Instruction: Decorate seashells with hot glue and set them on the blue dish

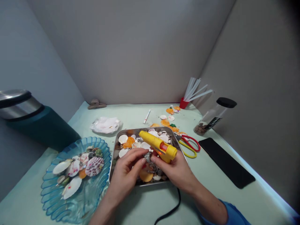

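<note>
Head camera gives me a pale green bench (136,206) backed by grey walls (131,53), with a teal bottle (42,125) leaning into my picture at the far left. Just beside it sits a scalloped blue plate (89,197) carrying a loose cluster of shells (94,166). In the middle I see a metal tray (115,159), strewn with white, orange and dark pieces. Over at the right lies a flat black slab (227,162), and near its far end a clear jar (212,117) with a black lid stands tilted in my view, brown bits at its bottom. Both hands are over the tray: the right hand (178,172) has its grip wrapped round a yellow glue gun (156,142), nozzle pointing up and left, while the left hand (127,165) pinches a small grey shell (148,156) between thumb and fingers; the right thumb meets that piece too. I make out a crumpled white bag (105,125) behind the tray, red-and-yellow scissors (185,136) at its right corner, and a red cup (183,103) of white sticks (193,90) farther back. Smaller again are a brown clip (97,104), a white pen (147,116) and scattered orange pieces (165,122).
</note>
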{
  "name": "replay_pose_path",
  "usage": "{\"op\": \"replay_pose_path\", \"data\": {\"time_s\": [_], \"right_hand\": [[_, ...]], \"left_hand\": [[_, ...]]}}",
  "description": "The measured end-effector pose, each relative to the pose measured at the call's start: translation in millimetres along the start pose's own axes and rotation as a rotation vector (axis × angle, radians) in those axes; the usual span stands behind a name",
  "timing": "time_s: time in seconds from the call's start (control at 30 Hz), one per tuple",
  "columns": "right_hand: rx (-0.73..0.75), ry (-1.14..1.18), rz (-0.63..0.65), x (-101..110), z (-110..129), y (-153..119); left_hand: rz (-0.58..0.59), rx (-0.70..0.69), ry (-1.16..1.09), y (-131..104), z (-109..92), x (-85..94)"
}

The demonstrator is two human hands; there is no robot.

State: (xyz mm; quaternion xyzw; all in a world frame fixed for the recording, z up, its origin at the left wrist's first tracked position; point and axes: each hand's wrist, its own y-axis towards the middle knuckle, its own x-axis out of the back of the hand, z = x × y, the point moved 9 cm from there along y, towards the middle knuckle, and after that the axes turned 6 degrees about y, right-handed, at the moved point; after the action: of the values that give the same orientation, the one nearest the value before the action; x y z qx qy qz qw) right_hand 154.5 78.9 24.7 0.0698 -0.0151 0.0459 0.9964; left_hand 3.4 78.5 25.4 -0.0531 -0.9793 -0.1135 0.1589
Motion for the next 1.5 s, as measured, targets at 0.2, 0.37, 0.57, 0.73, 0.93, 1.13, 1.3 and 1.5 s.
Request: {"op": "replay_pose_path", "data": {"time_s": [0.2,0.37,0.57,0.73,0.93,1.13,1.3,1.5], "right_hand": [[0.015,0.083,-0.049,3,-6,-3],[0.053,0.039,-0.108,7,-2,-3],[0.098,0.066,-0.111,8,-2,-5],[0.059,0.061,-0.097,4,-11,-8],[0.101,0.017,-0.126,7,-5,-9],[0.179,-0.138,0.007,4,8,-10],[0.239,-0.235,0.116,-3,11,-13],[0.241,-0.25,0.199,-11,19,-13]], "left_hand": [[0.006,0.25,-0.271,-3,21,-8.2],[-0.047,0.363,-0.501,-7,32,-9.2],[-0.009,0.42,-0.648,-9,32,-14.7],[0.079,0.422,-0.668,-8,33,-23.2],[0.008,0.366,-0.693,-6,29,-17.1],[-0.231,0.381,-0.746,-5,34,10.3],[-0.346,0.37,-0.754,-3,38,25.9],[-0.358,0.375,-0.764,-7,39,26.3]]}}
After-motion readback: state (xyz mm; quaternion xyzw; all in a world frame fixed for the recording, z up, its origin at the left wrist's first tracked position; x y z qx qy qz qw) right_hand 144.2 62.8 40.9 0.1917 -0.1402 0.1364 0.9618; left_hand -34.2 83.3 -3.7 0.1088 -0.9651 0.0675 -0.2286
